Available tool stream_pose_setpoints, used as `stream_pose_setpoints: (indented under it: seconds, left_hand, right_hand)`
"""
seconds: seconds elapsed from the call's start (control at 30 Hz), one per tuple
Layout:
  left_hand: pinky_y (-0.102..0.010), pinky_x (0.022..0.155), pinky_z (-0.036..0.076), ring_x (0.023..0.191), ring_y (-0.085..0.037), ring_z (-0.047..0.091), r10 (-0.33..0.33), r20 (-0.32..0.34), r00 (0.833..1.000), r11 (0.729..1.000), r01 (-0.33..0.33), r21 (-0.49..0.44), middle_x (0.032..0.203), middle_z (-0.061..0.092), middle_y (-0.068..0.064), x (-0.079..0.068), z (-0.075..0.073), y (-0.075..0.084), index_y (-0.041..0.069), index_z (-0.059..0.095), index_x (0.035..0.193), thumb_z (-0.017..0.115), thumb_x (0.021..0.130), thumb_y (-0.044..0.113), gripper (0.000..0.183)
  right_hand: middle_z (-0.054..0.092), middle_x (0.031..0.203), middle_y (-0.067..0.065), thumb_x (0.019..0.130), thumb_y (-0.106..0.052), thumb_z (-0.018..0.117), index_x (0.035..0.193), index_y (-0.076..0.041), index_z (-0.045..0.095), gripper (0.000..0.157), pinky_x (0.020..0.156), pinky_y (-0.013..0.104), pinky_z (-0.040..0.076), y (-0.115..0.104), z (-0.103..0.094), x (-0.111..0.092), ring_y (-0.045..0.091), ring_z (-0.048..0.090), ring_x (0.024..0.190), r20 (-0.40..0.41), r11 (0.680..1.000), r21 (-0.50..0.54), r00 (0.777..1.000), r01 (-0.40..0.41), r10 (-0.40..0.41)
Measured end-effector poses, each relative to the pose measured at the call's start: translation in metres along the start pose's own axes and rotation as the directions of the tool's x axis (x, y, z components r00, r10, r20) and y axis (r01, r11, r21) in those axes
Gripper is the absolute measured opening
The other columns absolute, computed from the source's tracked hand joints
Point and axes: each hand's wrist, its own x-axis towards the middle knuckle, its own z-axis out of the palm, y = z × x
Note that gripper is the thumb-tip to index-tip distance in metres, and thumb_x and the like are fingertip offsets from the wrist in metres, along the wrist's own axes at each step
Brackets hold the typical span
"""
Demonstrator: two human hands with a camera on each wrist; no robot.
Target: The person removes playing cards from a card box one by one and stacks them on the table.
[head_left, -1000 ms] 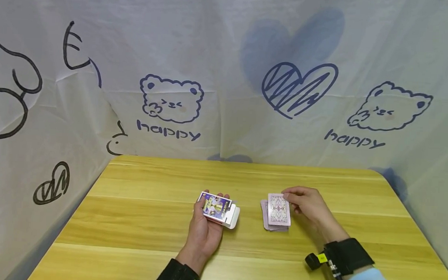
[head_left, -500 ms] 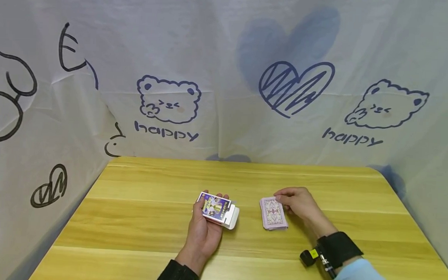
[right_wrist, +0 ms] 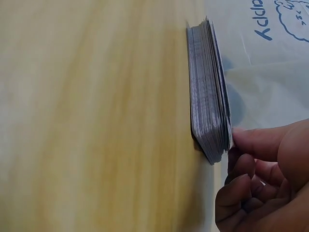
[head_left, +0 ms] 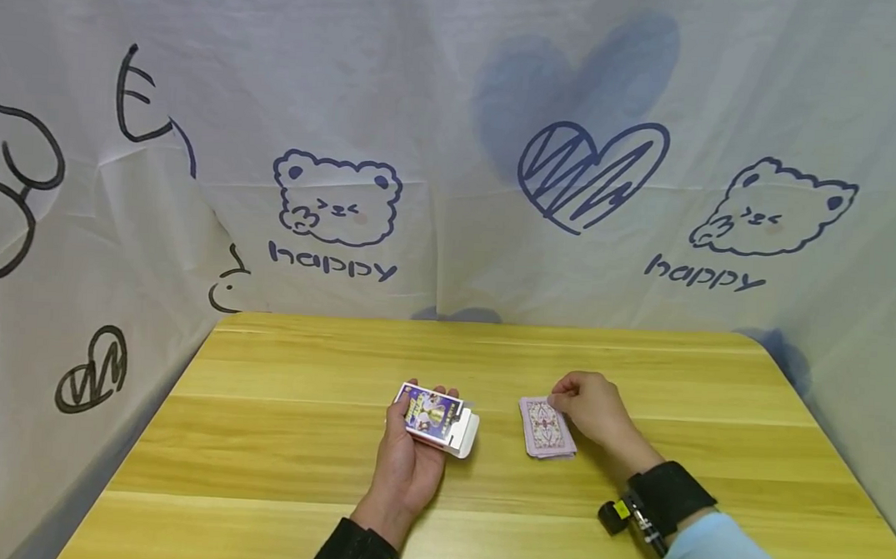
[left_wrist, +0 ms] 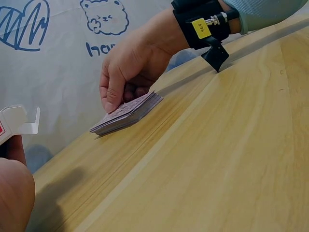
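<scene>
My left hand (head_left: 408, 465) holds an open-ended card box (head_left: 433, 414), purple with a gold trophy picture, its white flap pointing right. The thumb lies over its left side and fingertips show behind. To the right, a deck of playing cards (head_left: 547, 427) with pink patterned backs lies face down on the table. My right hand (head_left: 591, 407) pinches the far right corner of the deck's top. In the left wrist view the thumb (left_wrist: 114, 94) presses on the top card. The right wrist view shows the slightly uneven card edges (right_wrist: 205, 87); how many cards are pinched I cannot tell.
The wooden table (head_left: 275, 447) extends around both hands. A white cloth (head_left: 457, 80) with drawn hearts and bears hangs behind it and along the sides. Black straps with small cameras circle both wrists.
My right hand has moved left, bringing a raised card down onto the deck, which now looks neater. Its fingers stay at the deck's far corner. The left hand and box have stayed put.
</scene>
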Motion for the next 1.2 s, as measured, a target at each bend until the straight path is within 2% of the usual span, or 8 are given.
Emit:
stream_pose_setpoints:
  seconds: [0.37, 0.6, 0.83, 1.03, 1.2]
  left_hand:
    - [-0.043, 0.11, 0.04, 0.132, -0.031, 0.042, -0.001, 0.0, 1.0, 1.0, 0.001, -0.002, 0.139, 0.038, -0.016, -0.001, 0.002, 0.001, 0.022, 0.019, 0.149, 0.039, 0.103, 0.038, 0.053]
    - [-0.045, 0.11, 0.041, 0.131, -0.033, 0.043, 0.002, -0.007, 1.0, 1.0, -0.002, -0.013, 0.137, 0.039, -0.017, 0.0, 0.001, 0.001, 0.021, 0.022, 0.147, 0.04, 0.103, 0.037, 0.05]
    - [-0.044, 0.11, 0.04, 0.134, -0.033, 0.039, -0.004, 0.01, 1.0, 1.0, 0.004, 0.009, 0.141, 0.035, -0.018, 0.0, -0.001, -0.001, 0.02, 0.014, 0.151, 0.04, 0.103, 0.039, 0.058]
    - [-0.044, 0.111, 0.04, 0.133, -0.033, 0.04, -0.004, 0.02, 1.0, 1.0, 0.004, 0.009, 0.137, 0.039, -0.016, -0.002, 0.0, -0.001, 0.021, 0.014, 0.151, 0.041, 0.103, 0.038, 0.059]
    - [-0.043, 0.11, 0.04, 0.132, -0.032, 0.042, 0.0, 0.018, 1.0, 1.0, 0.0, 0.007, 0.135, 0.042, -0.015, -0.002, 0.001, 0.0, 0.021, 0.015, 0.151, 0.041, 0.103, 0.038, 0.057]
  right_hand:
    - [0.061, 0.078, 0.005, 0.086, -0.015, 0.069, 0.088, -0.007, 0.066, 0.009, 0.059, 0.03, 0.044, -0.002, 0.001, 0.003, 0.02, 0.052, 0.069, -0.001, 0.999, -0.049, 1.0, 0.005, -0.005]
    - [0.062, 0.079, 0.006, 0.086, -0.015, 0.07, 0.09, -0.006, 0.064, 0.012, 0.061, 0.03, 0.046, -0.003, 0.001, 0.003, 0.02, 0.053, 0.07, -0.006, 0.999, -0.039, 1.0, -0.009, 0.009]
    - [0.064, 0.082, 0.006, 0.088, -0.018, 0.066, 0.089, -0.007, 0.066, 0.011, 0.059, 0.03, 0.045, -0.005, -0.002, -0.003, 0.02, 0.053, 0.07, -0.032, 1.0, -0.005, 0.999, -0.013, 0.012]
    - [0.067, 0.083, 0.008, 0.093, -0.022, 0.062, 0.093, -0.008, 0.069, 0.016, 0.056, 0.03, 0.043, -0.028, -0.003, -0.017, 0.02, 0.051, 0.065, -0.077, 0.996, 0.089, 0.997, 0.028, -0.021]
    - [0.065, 0.075, 0.012, 0.093, -0.023, 0.063, 0.092, -0.009, 0.071, 0.016, 0.051, 0.028, 0.039, -0.056, 0.006, -0.031, 0.019, 0.047, 0.058, -0.097, 0.974, 0.22, 0.994, 0.061, -0.041]
